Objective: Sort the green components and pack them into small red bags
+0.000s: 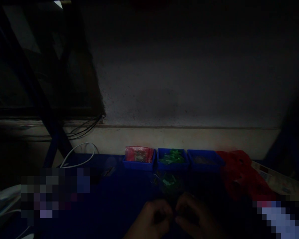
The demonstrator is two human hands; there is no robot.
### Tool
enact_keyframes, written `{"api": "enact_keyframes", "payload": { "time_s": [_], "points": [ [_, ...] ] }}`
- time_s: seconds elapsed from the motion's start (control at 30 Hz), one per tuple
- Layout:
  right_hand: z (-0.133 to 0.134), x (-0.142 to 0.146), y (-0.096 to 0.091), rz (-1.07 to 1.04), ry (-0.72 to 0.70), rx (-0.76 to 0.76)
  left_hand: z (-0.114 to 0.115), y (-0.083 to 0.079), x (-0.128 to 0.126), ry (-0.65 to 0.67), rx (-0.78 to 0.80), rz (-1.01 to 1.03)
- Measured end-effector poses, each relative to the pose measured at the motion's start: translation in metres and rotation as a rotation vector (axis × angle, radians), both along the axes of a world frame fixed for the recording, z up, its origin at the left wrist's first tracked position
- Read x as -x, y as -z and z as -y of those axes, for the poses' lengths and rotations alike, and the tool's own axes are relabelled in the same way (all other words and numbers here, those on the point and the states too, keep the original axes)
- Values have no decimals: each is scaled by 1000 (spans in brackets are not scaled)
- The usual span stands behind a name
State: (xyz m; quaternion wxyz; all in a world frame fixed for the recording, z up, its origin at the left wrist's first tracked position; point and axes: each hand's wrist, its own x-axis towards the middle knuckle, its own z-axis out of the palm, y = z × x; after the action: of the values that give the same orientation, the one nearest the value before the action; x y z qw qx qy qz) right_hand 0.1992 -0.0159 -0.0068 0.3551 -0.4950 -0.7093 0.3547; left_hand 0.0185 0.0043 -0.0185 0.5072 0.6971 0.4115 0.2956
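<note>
The picture is very dark. My left hand (pixel 151 215) is low in the middle, its fingers curled and the fingertips drawn together. Close beside it on the right, my right hand (pixel 195 214) is curled the same way. The two hands' fingertips face each other across a narrow gap; whatever they pinch is too dark and small to make out. Just beyond them lies a clear bag or pile of green pieces (pixel 169 182) on the blue table (pixel 109 205). Small shiny bits (pixel 154 179) lie at its left edge.
Along the wall stand a blue bin with red packets (pixel 139 154), a blue bin (pixel 173 164) of green pieces and another blue bin (pixel 205 168) with clear, indistinct contents. A red plastic bag (pixel 241 172) lies to the right. A white cable (pixel 77 165) loops at the left. Both sides have blurred-out patches.
</note>
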Motion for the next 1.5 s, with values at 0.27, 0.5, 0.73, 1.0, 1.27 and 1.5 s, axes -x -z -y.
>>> {"api": "enact_keyframes", "payload": {
  "time_s": [0.27,0.5,0.73,1.0,1.27,1.5],
  "points": [
    [-3,-1,-1,-120,-155,192,2,-14,-2,-4,-12,58],
    [-6,-1,2,-206,-120,287,2,-15,-3,33,106,219],
    [-4,-1,-2,-231,-72,308,1,-12,-3,46,40,148],
    [0,-4,-6,-98,-33,220,3,-20,-3,38,47,174],
    [2,0,-12,-163,-44,206,4,-18,-6,193,59,278],
    [1,-1,-6,-106,-69,147,3,-9,1,93,41,189]
  ]
}}
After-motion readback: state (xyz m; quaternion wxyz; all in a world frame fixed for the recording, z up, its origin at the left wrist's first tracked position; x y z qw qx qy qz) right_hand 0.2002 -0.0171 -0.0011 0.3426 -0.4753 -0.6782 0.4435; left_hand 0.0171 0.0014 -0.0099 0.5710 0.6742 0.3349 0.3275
